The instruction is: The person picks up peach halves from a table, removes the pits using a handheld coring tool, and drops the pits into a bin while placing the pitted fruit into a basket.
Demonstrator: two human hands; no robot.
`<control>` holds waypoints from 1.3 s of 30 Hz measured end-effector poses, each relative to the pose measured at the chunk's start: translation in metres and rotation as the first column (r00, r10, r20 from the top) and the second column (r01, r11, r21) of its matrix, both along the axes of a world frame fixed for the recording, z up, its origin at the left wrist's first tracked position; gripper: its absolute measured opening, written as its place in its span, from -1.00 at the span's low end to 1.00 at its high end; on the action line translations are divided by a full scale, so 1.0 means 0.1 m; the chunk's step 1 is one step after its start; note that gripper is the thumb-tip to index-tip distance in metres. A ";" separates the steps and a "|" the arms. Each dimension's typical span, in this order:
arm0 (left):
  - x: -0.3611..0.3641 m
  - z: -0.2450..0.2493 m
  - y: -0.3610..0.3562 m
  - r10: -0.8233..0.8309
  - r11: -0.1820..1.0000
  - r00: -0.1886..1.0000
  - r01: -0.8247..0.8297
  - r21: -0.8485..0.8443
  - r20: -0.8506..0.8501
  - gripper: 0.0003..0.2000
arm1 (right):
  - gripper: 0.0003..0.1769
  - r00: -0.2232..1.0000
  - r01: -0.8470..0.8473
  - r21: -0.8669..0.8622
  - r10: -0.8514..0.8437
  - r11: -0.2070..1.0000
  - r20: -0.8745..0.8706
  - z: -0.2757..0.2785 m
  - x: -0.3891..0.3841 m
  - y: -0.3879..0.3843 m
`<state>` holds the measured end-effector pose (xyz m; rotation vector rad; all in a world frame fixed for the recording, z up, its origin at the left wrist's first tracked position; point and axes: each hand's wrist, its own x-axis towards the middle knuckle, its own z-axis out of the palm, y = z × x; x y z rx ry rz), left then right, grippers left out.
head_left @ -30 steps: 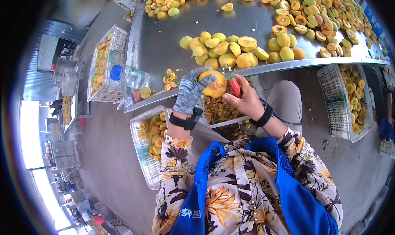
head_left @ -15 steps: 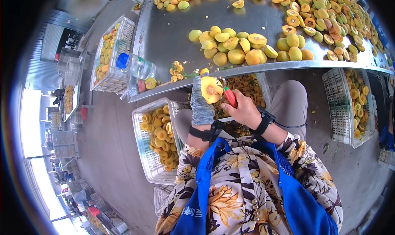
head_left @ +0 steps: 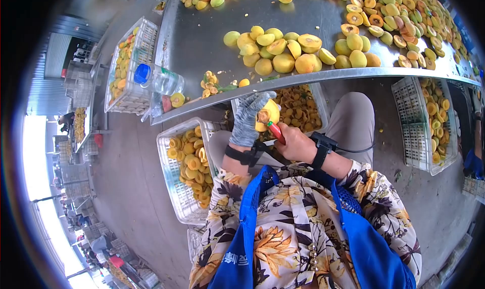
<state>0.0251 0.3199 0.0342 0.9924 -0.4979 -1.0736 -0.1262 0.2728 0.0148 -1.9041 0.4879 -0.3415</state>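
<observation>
My left hand (head_left: 246,121), in a grey knitted glove, is closed around a yellow peach half (head_left: 272,111), its cut face toward my right hand. My bare right hand (head_left: 297,145) grips a pitting tool (head_left: 276,131) with a red handle and a green collar. Its tip is at the brown pit in the middle of the peach half and is hidden there. Both hands are just in front of the table edge, above a white crate (head_left: 317,99) of peach pieces. On the table beyond lies a cluster of cut peaches (head_left: 284,62).
The metal table (head_left: 202,46) carries a large peach heap (head_left: 399,11) at right. A water bottle (head_left: 164,80) stands at its left corner. Crates of peaches flank my legs: a left crate (head_left: 169,188) and a right crate (head_left: 411,137). Another crate (head_left: 144,38) stands beyond the bottle.
The peach half has turned from facing up to facing sideways. The tool's metal tip, visible before, is now inside the fruit. The table view has shifted slightly left and up.
</observation>
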 end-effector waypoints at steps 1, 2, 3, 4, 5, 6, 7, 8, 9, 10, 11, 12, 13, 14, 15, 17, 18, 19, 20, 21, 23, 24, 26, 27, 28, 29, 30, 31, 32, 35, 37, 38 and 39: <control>0.06 -0.01 0.01 0.003 1.000 1.000 -0.003 0.003 -0.002 -0.70 | -0.76 1.000 -0.003 0.003 0.003 1.000 -0.002 -0.06 -0.01 0.00; 0.12 -0.03 0.00 -0.132 0.984 0.989 0.138 0.111 -0.064 -0.69 | -0.79 0.997 -0.049 0.033 0.047 0.998 0.060 -0.08 0.00 -0.01; 0.16 -0.05 0.00 -0.256 0.937 0.956 0.281 0.208 -0.140 -0.69 | -0.81 0.989 -0.096 0.061 0.088 0.994 0.123 -0.10 0.01 -0.01; 0.15 -0.09 -0.02 -0.205 0.946 0.974 0.222 0.236 -0.092 -0.67 | -0.81 0.988 -0.097 0.064 0.089 0.993 0.123 -0.11 0.00 -0.03; 0.14 -0.08 -0.01 -0.204 0.946 0.975 0.220 0.238 -0.092 -0.67 | -0.84 0.991 -0.135 0.261 0.129 0.956 0.040 0.00 0.01 -0.08; 0.12 -0.07 0.01 -0.133 0.965 0.973 0.170 0.199 -0.186 -0.66 | -0.86 0.982 -0.150 0.449 0.184 0.881 -0.033 0.06 0.01 -0.11; 0.10 -0.07 0.04 -0.064 0.980 0.957 0.114 0.165 -0.281 -0.65 | -0.86 0.982 -0.151 0.450 0.185 0.880 -0.032 0.05 0.02 -0.10; 0.06 -0.09 0.05 -0.062 0.979 0.958 0.113 0.169 -0.281 -0.65 | -0.88 0.985 -0.165 0.417 0.173 0.894 0.019 0.01 0.04 -0.06; 0.00 -0.14 0.06 0.054 0.983 0.986 -0.024 0.180 -0.161 -0.65 | -0.89 0.984 -0.176 0.385 0.161 0.906 0.070 0.00 0.07 -0.03; -0.07 -0.19 0.08 0.173 0.971 0.984 -0.164 0.173 -0.039 -0.64 | -0.89 0.984 -0.180 0.391 0.165 0.903 0.071 0.02 0.07 -0.01; -0.10 -0.21 0.11 0.294 0.941 0.952 -0.303 0.148 0.081 -0.63 | -0.90 0.978 -0.165 0.522 0.207 0.837 -0.021 0.11 0.08 0.00; -0.12 -0.19 0.14 0.276 0.945 0.957 -0.288 0.157 0.092 -0.61 | -0.90 0.960 -0.132 0.640 0.260 0.757 -0.109 0.17 0.08 0.00; -0.10 -0.23 0.15 0.282 0.943 0.955 -0.293 0.158 0.091 -0.61 | -0.90 0.958 -0.136 0.641 0.265 0.756 -0.110 0.20 0.08 0.01; -0.10 -0.23 0.12 0.267 0.948 0.963 -0.269 0.171 0.036 -0.61 | -0.90 0.954 -0.107 0.809 0.288 0.577 -0.079 0.23 0.08 0.03; -0.10 -0.21 0.11 0.251 0.953 0.968 -0.244 0.180 -0.020 -0.61 | -0.90 0.953 -0.072 0.928 0.301 0.366 -0.045 0.24 0.07 0.03; -0.13 -0.18 0.15 0.180 0.959 0.978 -0.151 0.240 -0.106 -0.59 | -0.89 0.953 -0.124 0.985 0.290 0.120 0.085 0.18 0.06 0.03; -0.13 -0.20 0.13 0.153 0.966 0.976 -0.114 0.234 -0.154 -0.59 | -0.87 0.947 -0.180 0.974 0.244 -0.135 0.209 0.13 0.05 0.03; -0.13 -0.20 0.12 0.125 0.971 0.972 -0.078 0.227 -0.201 -0.59 | -0.87 0.947 -0.181 0.974 0.245 -0.134 0.210 0.09 0.05 0.02; -0.17 -0.20 0.11 0.149 0.967 0.968 -0.100 0.233 -0.203 -0.59 | -0.86 0.924 -0.299 0.923 0.169 -0.241 0.344 0.05 0.04 0.01; -0.13 -0.33 0.12 0.152 0.967 0.968 -0.104 0.233 -0.199 -0.59 | -0.85 0.882 -0.414 0.845 0.081 -0.338 0.464 0.04 0.04 0.00; -0.01 -0.67 0.14 0.283 0.959 0.859 -0.244 0.146 -0.427 -0.67 | -0.81 0.773 -0.590 0.736 0.032 -0.331 0.634 0.12 -0.04 -0.14; 0.00 -0.52 0.19 0.273 0.956 0.950 -0.250 0.153 -0.153 -0.67 | -0.80 0.815 -0.552 0.798 0.045 -0.240 0.577 0.14 -0.05 -0.22; 0.13 -0.47 0.44 0.286 0.909 0.813 -0.398 0.126 0.507 -0.68 | -0.79 0.941 -0.326 0.944 0.110 0.057 0.319 0.20 -0.06 -0.36; 0.32 -0.66 0.65 0.406 0.814 0.629 -0.579 0.051 0.663 -0.69 | -0.79 0.941 -0.328 0.942 0.107 0.065 0.321 0.10 -0.08 -0.39; 0.81 -0.97 1.09 0.291 0.947 0.957 -0.289 0.139 0.005 -0.69 | -0.78 0.979 -0.090 0.847 0.203 0.523 -0.022 -0.10 -0.08 -0.41; 0.66 -0.51 1.15 0.515 0.744 0.716 -0.646 0.168 0.471 -0.67 | -0.77 0.923 0.081 0.493 0.122 0.866 -0.366 -0.23 -0.10 -0.43; 0.79 -0.54 1.43 0.514 0.691 0.530 -0.722 0.040 0.674 -0.69 | -0.77 0.925 0.080 0.495 0.120 0.865 -0.360 -0.26 -0.15 -0.46; 1.23 -0.81 1.89 0.554 0.763 0.698 -0.643 0.058 0.453 -0.72 | -0.75 0.931 0.140 0.535 0.073 0.833 -0.358 -0.30 -0.21 -0.46; 1.19 -0.52 1.96 0.084 0.504 0.420 -0.800 0.326 0.903 -0.74 | -0.72 0.933 0.198 0.575 0.028 0.794 -0.360 -0.34 -0.23 -0.44; 1.17 -0.06 1.69 -0.075 0.576 0.082 -0.810 0.111 0.994 -0.73 | -0.72 0.947 0.162 0.452 -0.010 0.877 -0.321 -0.49 -0.15 -0.37; 1.23 -0.09 1.17 0.177 0.761 0.260 -0.647 0.036 0.949 -0.74 | -0.70 0.954 0.135 0.448 0.006 0.884 -0.299 -0.49 -0.10 -0.32; 1.04 0.06 0.73 0.171 0.835 0.271 -0.549 0.007 0.947 -0.74 | -0.69 0.960 0.112 0.446 0.019 0.888 -0.280 -0.47 -0.09 -0.30; 1.09 0.00 0.40 0.019 0.892 0.038 -0.452 0.000 0.999 -0.72 | -0.69 0.961 0.120 0.439 0.008 0.890 -0.277 -0.44 -0.09 -0.29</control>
